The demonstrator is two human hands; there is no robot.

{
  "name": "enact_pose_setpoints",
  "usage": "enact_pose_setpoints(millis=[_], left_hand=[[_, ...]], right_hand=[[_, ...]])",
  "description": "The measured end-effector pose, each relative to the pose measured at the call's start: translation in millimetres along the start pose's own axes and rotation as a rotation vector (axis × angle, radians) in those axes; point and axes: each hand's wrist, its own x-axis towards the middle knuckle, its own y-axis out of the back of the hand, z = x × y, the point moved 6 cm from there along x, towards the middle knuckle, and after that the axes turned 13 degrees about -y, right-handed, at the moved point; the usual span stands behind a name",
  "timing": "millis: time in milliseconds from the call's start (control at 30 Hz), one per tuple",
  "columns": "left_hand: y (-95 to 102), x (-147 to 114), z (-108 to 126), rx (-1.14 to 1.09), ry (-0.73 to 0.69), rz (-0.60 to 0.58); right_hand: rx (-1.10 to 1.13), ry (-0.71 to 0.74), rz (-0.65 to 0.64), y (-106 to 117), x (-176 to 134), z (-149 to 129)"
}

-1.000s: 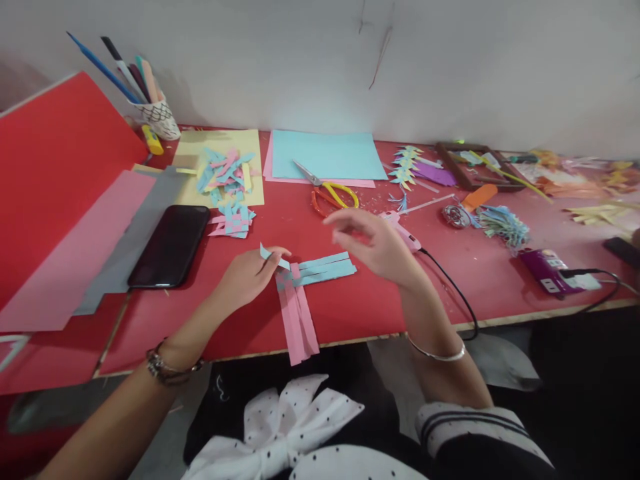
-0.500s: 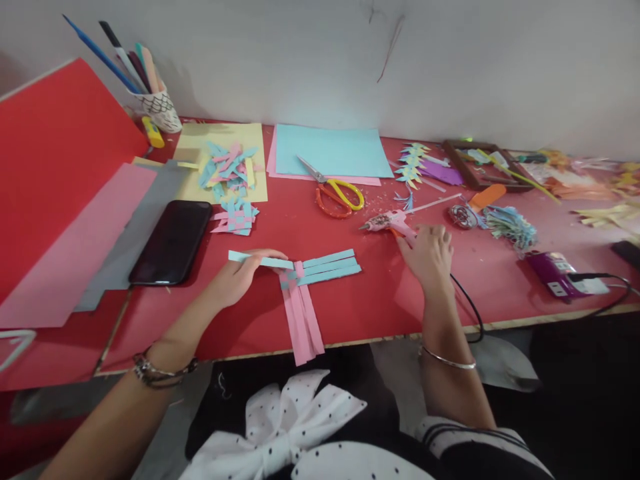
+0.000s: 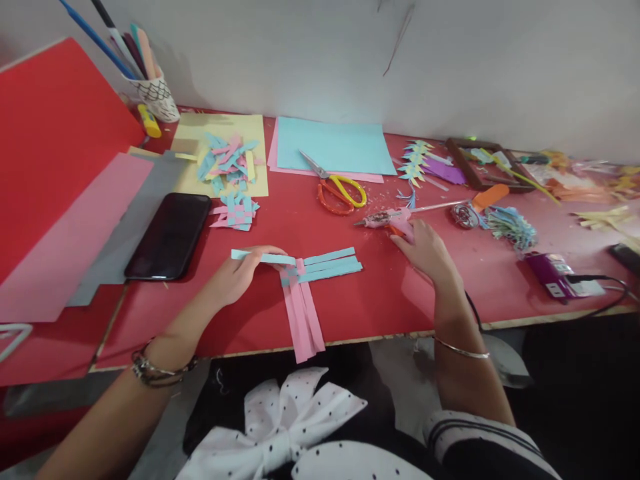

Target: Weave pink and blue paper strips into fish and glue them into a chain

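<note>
My left hand pinches a light blue paper strip that is folded back to the left. This strip belongs to a woven piece of pink and blue paper strips, with blue tails lying to the right and pink tails running down to the table edge. At the right, my right hand is closed round the handle of a pink hot glue gun, whose nozzle points left. A clear glue stick sticks out behind the gun. Some right fingers are hidden behind the handle.
Scissors rest partly on blue paper sheets. To the left are a phone, a small woven paper piece and a pile of paper strips. A purple power adapter with cables sits at the right.
My right hand has closed round the glue gun's handle from a more spread pose above it. The glue gun has shifted slightly left. My left hand keeps its hold on the strip.
</note>
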Motion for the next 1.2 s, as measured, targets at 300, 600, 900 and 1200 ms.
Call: enact_pose_setpoints(millis=[300,600,900,1200], left_hand=[[-1.3,-1.7,-2.0,-0.051,0.062,0.024],[-1.3,-1.7,-4.5,-0.065,0.032,-0.011],[-1.0,-1.8,-4.4,-0.099,0.046,0.0],[-0.7,-2.8,-8.3,-0.093,0.049,-0.011]], right_hand=[[0.177,0.071,0.094,11.5,-55.0,-37.8],[0.045,0.13,0.004,-18.0,-81.7,-68.9],[0.001,0.193,0.076,-23.1,-85.7,-72.6],[0.009,0.2,0.074,-22.6,-86.9,-74.1]])
